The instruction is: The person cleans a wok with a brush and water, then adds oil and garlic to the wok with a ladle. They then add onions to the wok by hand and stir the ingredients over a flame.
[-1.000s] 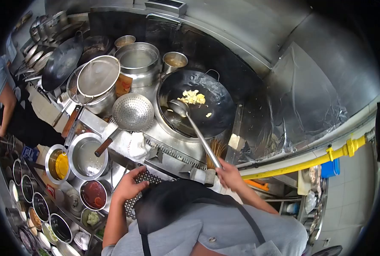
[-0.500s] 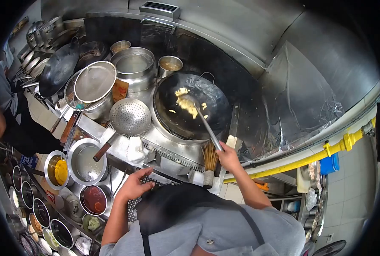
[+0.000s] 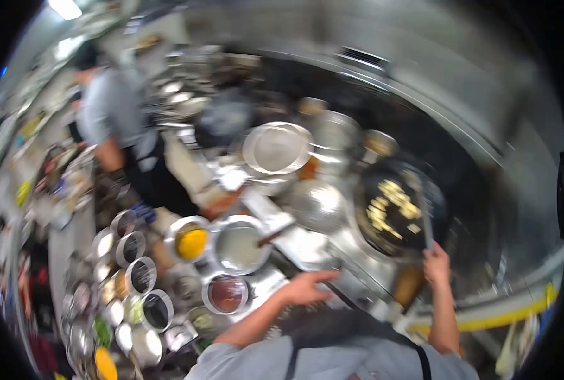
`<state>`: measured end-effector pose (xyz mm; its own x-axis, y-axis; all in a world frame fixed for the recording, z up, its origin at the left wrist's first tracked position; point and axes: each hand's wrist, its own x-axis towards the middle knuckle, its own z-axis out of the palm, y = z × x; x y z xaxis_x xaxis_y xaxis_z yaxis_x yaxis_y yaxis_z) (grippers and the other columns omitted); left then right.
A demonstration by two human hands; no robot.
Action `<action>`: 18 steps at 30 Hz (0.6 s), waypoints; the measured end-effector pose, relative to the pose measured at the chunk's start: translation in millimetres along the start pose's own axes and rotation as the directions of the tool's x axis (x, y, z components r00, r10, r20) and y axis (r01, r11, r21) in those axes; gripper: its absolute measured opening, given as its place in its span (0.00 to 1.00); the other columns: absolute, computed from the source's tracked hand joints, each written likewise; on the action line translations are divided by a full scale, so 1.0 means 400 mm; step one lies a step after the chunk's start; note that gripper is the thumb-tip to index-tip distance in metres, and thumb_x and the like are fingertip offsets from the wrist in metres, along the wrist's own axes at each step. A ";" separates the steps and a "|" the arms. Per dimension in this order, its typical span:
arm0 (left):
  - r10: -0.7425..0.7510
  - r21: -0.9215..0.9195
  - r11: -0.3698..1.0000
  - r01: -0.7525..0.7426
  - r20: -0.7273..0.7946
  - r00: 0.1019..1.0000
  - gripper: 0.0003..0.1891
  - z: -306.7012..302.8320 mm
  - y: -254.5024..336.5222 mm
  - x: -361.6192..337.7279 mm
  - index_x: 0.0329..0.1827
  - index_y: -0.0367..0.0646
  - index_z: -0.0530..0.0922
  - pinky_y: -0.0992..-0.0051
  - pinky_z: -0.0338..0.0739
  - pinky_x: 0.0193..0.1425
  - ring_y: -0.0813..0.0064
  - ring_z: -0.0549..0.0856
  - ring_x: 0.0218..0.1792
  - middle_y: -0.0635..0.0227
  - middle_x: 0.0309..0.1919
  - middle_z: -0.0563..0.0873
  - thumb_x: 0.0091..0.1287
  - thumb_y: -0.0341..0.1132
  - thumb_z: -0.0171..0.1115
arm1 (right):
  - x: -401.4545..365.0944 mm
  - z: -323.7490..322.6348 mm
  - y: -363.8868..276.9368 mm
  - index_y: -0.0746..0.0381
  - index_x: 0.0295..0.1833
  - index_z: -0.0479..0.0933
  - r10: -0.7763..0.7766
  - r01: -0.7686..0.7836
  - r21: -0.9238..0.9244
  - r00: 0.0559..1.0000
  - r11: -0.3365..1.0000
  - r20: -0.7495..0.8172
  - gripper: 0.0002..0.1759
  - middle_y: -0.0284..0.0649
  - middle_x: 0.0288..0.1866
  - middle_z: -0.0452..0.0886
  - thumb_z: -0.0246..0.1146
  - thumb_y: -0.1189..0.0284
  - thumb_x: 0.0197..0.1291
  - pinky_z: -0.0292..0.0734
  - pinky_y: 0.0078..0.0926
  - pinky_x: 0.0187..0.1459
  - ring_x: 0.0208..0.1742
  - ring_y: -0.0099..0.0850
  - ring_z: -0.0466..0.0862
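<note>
The view is motion-blurred. My right hand (image 3: 436, 266) grips the long metal handle of a ladle (image 3: 426, 218) that reaches into a black wok (image 3: 397, 209) holding yellow food pieces (image 3: 389, 206). My left hand (image 3: 307, 286) rests, fingers spread, on the steel counter edge in front of me, next to a bowl of red sauce (image 3: 227, 293). It holds nothing.
Bowls of yellow sauce (image 3: 191, 240) and pale liquid (image 3: 240, 247) sit beside several small condiment pots (image 3: 133, 278). A perforated skimmer (image 3: 316, 204), a strainer (image 3: 275, 149) and a steel pot (image 3: 335, 133) stand behind. Another person in grey (image 3: 114, 120) works at the left.
The camera has swung left, so the wok now sits at the right and the co-worker shows fully. The ladle stays in the wok; the food has spread out.
</note>
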<state>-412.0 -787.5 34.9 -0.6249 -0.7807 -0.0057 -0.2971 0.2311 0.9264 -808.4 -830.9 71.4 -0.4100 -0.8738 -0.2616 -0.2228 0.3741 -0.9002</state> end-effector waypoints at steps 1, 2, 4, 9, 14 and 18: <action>-0.064 -0.029 0.997 0.065 0.024 0.998 0.31 -0.003 0.038 -0.004 0.66 0.41 0.69 0.68 0.71 0.63 0.64 0.74 0.63 0.58 0.64 0.74 0.58 0.35 0.67 | 0.045 0.022 0.022 0.56 0.66 0.69 -0.044 0.044 0.004 0.998 0.999 -0.044 0.24 0.28 0.17 0.63 0.55 0.75 0.63 0.53 0.22 0.09 0.10 0.19 0.61; -0.094 -0.029 0.995 0.094 0.021 0.995 0.32 0.000 0.056 -0.006 0.67 0.40 0.68 0.68 0.70 0.63 0.63 0.74 0.63 0.57 0.64 0.74 0.58 0.35 0.66 | 0.076 0.033 0.042 0.58 0.67 0.67 -0.060 0.061 0.069 0.998 0.996 -0.018 0.26 0.30 0.18 0.66 0.54 0.76 0.62 0.55 0.23 0.10 0.11 0.20 0.61; -0.124 -0.018 0.992 0.124 -0.012 0.992 0.32 0.017 0.075 -0.014 0.67 0.39 0.68 0.67 0.70 0.64 0.63 0.74 0.63 0.56 0.64 0.73 0.58 0.35 0.65 | 0.101 0.063 0.091 0.60 0.70 0.63 -0.079 0.081 0.080 0.997 0.993 -0.025 0.28 0.30 0.18 0.65 0.53 0.77 0.63 0.59 0.24 0.13 0.13 0.20 0.63; -0.211 0.030 0.977 0.212 -0.026 0.977 0.32 0.043 0.052 -0.068 0.67 0.36 0.66 0.68 0.68 0.66 0.62 0.75 0.62 0.52 0.63 0.74 0.58 0.36 0.64 | 0.055 0.022 0.261 0.65 0.68 0.66 -0.312 0.345 -0.239 0.936 0.908 0.166 0.29 0.36 0.34 0.76 0.54 0.81 0.59 0.70 0.20 0.32 0.29 0.21 0.73; -0.307 -0.056 0.951 0.303 -0.080 0.948 0.33 0.051 0.049 -0.143 0.69 0.37 0.64 0.70 0.66 0.67 0.66 0.75 0.63 0.54 0.62 0.75 0.61 0.35 0.64 | -0.188 -0.139 0.206 0.64 0.67 0.67 0.038 -0.011 -0.093 0.953 0.996 0.301 0.28 0.35 0.27 0.72 0.53 0.82 0.59 0.65 0.20 0.22 0.21 0.21 0.69; -0.338 -0.063 0.941 0.332 -0.118 0.934 0.33 0.068 0.041 -0.143 0.69 0.38 0.64 0.71 0.66 0.67 0.67 0.74 0.63 0.56 0.63 0.75 0.61 0.36 0.64 | -0.178 -0.127 0.155 0.62 0.69 0.64 -0.007 0.028 -0.082 0.970 0.996 0.243 0.29 0.29 0.19 0.67 0.53 0.81 0.60 0.58 0.20 0.11 0.11 0.18 0.64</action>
<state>-400.7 -723.4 40.3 -0.3976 -0.8758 -0.2736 -0.4418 -0.0786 0.8936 -837.9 -729.9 52.0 -0.1817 -0.9256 -0.3322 -0.3062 0.3742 -0.8753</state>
